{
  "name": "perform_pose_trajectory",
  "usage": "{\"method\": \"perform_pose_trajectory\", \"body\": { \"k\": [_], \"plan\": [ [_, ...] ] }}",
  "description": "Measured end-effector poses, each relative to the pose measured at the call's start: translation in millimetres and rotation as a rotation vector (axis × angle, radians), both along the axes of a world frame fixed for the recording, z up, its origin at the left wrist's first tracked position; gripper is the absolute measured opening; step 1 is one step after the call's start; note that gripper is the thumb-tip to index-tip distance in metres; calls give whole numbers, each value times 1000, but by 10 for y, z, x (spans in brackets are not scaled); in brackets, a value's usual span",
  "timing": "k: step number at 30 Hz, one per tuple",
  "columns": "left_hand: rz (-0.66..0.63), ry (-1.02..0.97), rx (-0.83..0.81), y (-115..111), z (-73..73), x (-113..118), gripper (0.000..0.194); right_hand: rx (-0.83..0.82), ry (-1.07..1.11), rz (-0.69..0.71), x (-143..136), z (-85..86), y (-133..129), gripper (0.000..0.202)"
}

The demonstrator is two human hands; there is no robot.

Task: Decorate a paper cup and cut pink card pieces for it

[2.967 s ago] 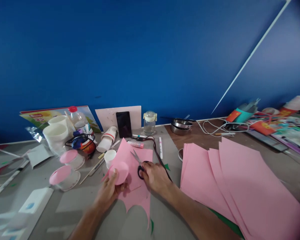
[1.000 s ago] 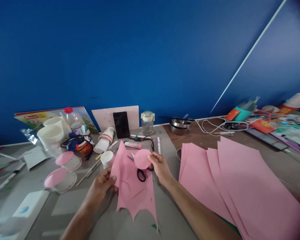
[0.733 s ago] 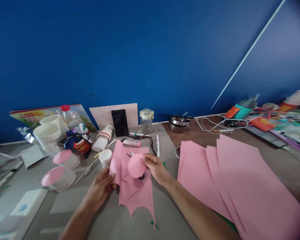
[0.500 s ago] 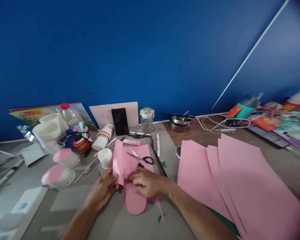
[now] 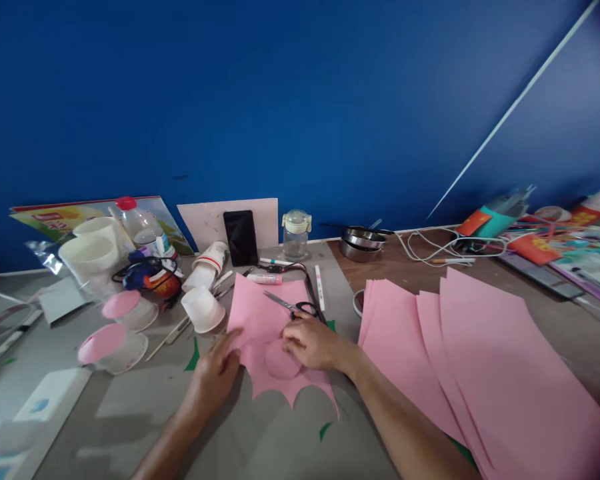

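Observation:
A pink paper sheet (image 5: 260, 310) with a scalloped lower edge lies on the grey table. At its left edge rests my left hand (image 5: 213, 373), its thumb and forefinger apart against the paper. Fingertips of my right hand (image 5: 315, 341) are closed at the edge of a rounded pink paper piece (image 5: 279, 362) on top of the sheet. Black-handled scissors (image 5: 285, 305) lie just beyond the right hand, which partly covers them. A pink glue stick (image 5: 265, 279) is at the sheet's far edge.
A white cup (image 5: 203, 311) lies tilted left of the sheet, with pink-topped cups (image 5: 114, 347) farther left. Pink sheets (image 5: 500, 360) are stacked at right. A phone (image 5: 241, 238) and a lidded jar (image 5: 296, 237) stand at the back. Green scraps (image 5: 325, 431) are scattered about.
The pink sheet has been unfolded and lies flatter, its scalloped edge showing. The rounded piece has moved up onto it under my right hand. The white cup has tipped leftward.

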State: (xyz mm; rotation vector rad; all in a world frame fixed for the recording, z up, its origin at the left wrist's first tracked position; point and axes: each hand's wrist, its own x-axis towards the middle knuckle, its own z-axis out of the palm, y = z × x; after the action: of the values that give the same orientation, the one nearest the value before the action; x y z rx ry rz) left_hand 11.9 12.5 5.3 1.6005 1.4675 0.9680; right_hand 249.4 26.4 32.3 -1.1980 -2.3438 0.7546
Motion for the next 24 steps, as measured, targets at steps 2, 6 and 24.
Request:
{"method": "perform_pose_trajectory", "body": {
  "k": [2, 6, 24],
  "plan": [
    [-60, 133, 64, -11, -5, -13, 29, 4, 97, -105, 15, 10, 16, 30],
    [-8, 265, 145, -52, 60, -78, 43, -25, 274, -238, 29, 37, 47, 31],
    [314, 192, 107, 350, -108, -477, 96, 21, 466, -453, -271, -212, 45, 33]
  ]
}}
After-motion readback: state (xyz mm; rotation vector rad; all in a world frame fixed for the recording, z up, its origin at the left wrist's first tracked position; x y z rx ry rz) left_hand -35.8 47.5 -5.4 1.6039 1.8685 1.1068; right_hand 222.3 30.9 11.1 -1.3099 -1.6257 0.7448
